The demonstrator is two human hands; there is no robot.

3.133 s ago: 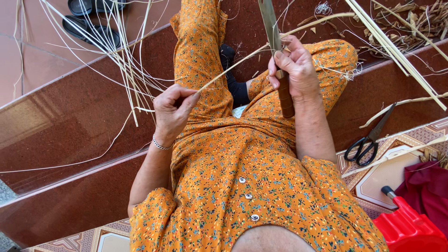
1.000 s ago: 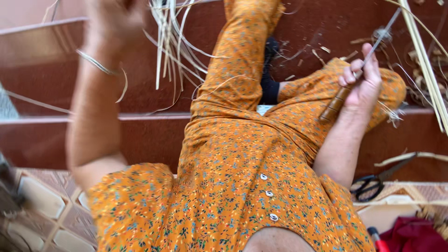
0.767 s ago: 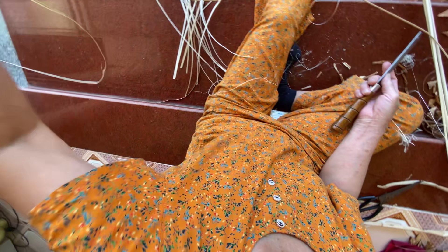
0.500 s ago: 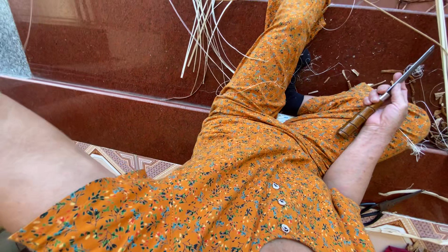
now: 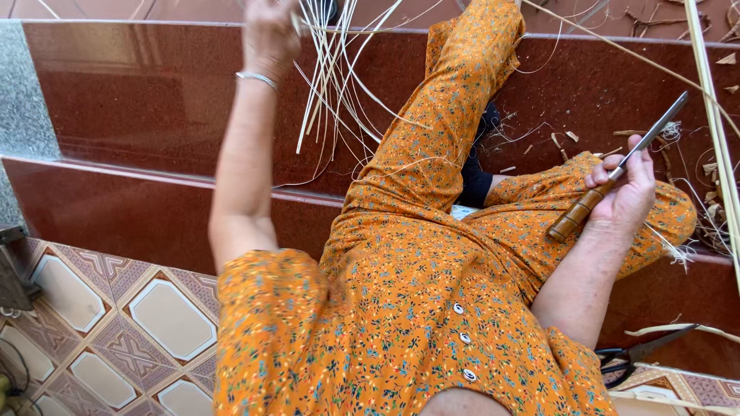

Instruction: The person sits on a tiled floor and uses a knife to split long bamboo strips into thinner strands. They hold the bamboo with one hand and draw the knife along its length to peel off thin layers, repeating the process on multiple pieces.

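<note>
Figure: a seated person in orange floral clothing works thin plant material on dark red polished stone steps (image 5: 131,115).

Left hand (image 5: 270,31): raised to the top edge of the view, closed around a bundle of pale thin strips (image 5: 331,69), which hang fanned out over the upper step beside the extended leg. A metal bangle (image 5: 257,77) sits at the wrist.

Right hand (image 5: 628,192): closed around the wooden handle of a knife (image 5: 617,173), resting on the bent knee, blade pointing up and away from the body.

Technique, as a judgement: the strips are best kept gathered near their upper ends so that they hang free without tangling, and the blade kept angled outward, well apart from the leg and the other arm.

Surroundings: shavings and offcuts (image 5: 570,139) litter the steps; long split stalks (image 5: 713,115) lie at the right edge. Black-handled scissors (image 5: 636,356) lie at lower right. Patterned floor tiles (image 5: 123,323) cover the landing at lower left, and a grey stone edge (image 5: 31,100) borders the steps at left.
</note>
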